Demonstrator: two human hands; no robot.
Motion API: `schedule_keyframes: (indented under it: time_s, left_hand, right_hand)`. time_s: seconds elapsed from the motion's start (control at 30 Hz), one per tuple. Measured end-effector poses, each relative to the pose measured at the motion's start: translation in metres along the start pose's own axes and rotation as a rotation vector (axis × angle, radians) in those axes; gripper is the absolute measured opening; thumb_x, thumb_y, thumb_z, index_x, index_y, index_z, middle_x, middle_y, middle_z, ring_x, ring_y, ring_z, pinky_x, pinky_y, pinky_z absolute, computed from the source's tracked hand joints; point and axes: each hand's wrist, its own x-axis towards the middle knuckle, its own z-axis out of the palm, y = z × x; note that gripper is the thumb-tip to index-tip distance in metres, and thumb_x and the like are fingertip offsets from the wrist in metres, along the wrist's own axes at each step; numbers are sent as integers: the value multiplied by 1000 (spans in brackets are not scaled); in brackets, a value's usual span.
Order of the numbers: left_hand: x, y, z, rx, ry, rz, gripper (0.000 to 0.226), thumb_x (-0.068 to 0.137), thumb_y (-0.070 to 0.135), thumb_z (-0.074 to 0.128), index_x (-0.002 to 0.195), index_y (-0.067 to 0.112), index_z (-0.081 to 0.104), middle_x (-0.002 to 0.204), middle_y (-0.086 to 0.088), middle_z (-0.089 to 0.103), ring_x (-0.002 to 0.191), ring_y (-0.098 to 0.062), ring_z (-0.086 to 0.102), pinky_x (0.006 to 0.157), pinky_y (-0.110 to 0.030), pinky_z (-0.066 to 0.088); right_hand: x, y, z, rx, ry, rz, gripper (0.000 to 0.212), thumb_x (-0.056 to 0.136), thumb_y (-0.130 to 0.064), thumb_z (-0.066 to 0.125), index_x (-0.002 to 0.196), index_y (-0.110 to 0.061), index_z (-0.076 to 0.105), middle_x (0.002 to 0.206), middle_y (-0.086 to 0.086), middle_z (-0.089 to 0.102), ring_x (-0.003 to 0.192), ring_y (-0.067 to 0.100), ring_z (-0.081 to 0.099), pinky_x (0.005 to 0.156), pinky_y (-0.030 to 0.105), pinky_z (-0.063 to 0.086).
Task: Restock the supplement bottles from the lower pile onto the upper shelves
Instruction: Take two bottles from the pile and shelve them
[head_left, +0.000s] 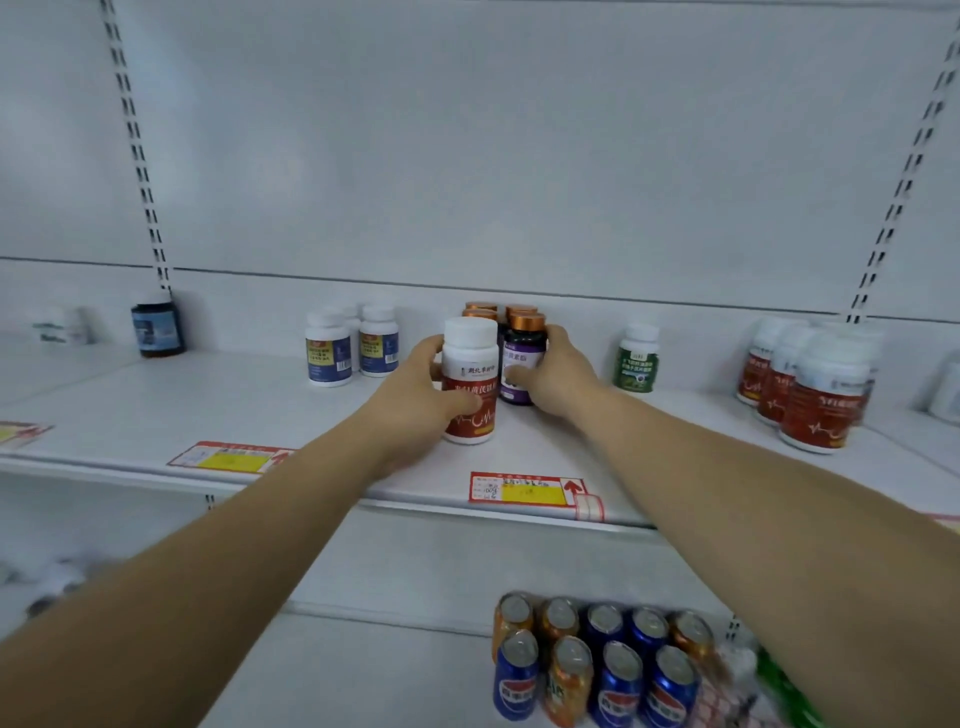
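Observation:
My left hand (418, 395) grips a white-capped bottle with a red label (470, 382) that stands upright on the upper shelf (260, 405). Beside it my right hand (558, 371) holds a dark bottle with a copper cap and purple label (522, 358), also upright on the shelf. Behind these two stand several more copper-capped bottles (483, 310). Three more red-label bottles (810, 387) are grouped at the shelf's right end.
White bottles with blue and yellow labels (350, 348) stand left of my hands, a dark blue jar (157, 326) farther left, a green-label bottle (637, 358) to the right. Price tags (530, 489) line the shelf edge. Soda cans (597, 665) fill the lower shelf.

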Motion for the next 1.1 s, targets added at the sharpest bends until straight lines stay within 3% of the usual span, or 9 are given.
schedule_keyframes:
  time_s: [0.17,0.3,0.5,0.63,0.7,0.8,0.9,1.0,1.1]
  left_hand:
    - [1,2,5,-10,30,-20,69,83,11,68,138,32,33,120,9,49,99,-11,51,88,-30,43]
    - [9,16,16,-28,-19,-55,70,80,5,69,137,26,34,133,-3,50,108,-19,51,99,-49,45]
    - [4,54,74,-104,-158,49,68,79,8,71,135,25,36,109,6,55,102,-18,57,88,-45,52]
    - [-10,89,139,-146,-241,113,66,78,9,73,131,24,36,111,3,55,102,-21,59,86,-44,53]
    - [-18,108,178,-139,-285,136,62,77,9,74,125,23,37,107,5,53,98,-19,59,83,-43,55]
    - [-27,130,231,-83,-301,170,60,74,12,75,118,26,37,104,8,52,93,-14,59,81,-40,55]
    - [-30,144,266,-102,-245,138,60,74,9,75,118,25,38,106,5,53,95,-17,60,78,-39,57]
    - [-31,151,290,-117,-232,57,61,76,3,73,123,19,38,110,-2,54,100,-25,60,82,-46,56]
    - [-34,154,313,-82,-277,32,59,76,1,72,119,20,37,103,2,53,93,-18,59,77,-41,56]
  right_hand:
    - [1,3,-3,-53,-66,51,71,85,-37,66,139,-12,27,133,11,53,113,29,55,77,30,38]
    - [-12,6,-34,-137,-71,73,83,84,-46,65,148,-16,22,145,10,42,125,29,48,86,32,38]
    - [-63,47,-116,-430,-107,44,65,86,-52,59,138,-18,43,140,7,48,121,25,48,83,27,33]
    - [-100,90,-177,-472,-105,86,62,84,-57,57,135,-22,48,140,2,49,121,21,49,89,29,37]
    - [-114,114,-209,-511,-67,66,53,85,-54,56,127,-23,55,131,0,57,108,18,54,84,27,38]
    - [-130,146,-254,-421,74,37,32,84,-49,59,106,-25,63,106,-3,65,89,15,54,72,27,37]
    - [-133,176,-288,-354,72,25,22,84,-46,61,100,-30,62,102,-4,64,92,16,57,73,29,40]
    - [-136,207,-310,-397,-8,60,39,86,-50,57,118,-27,58,119,-1,60,105,18,55,84,31,42]
    - [-135,230,-328,-486,-114,143,60,84,-60,54,134,-27,47,142,2,46,125,23,46,96,34,37]
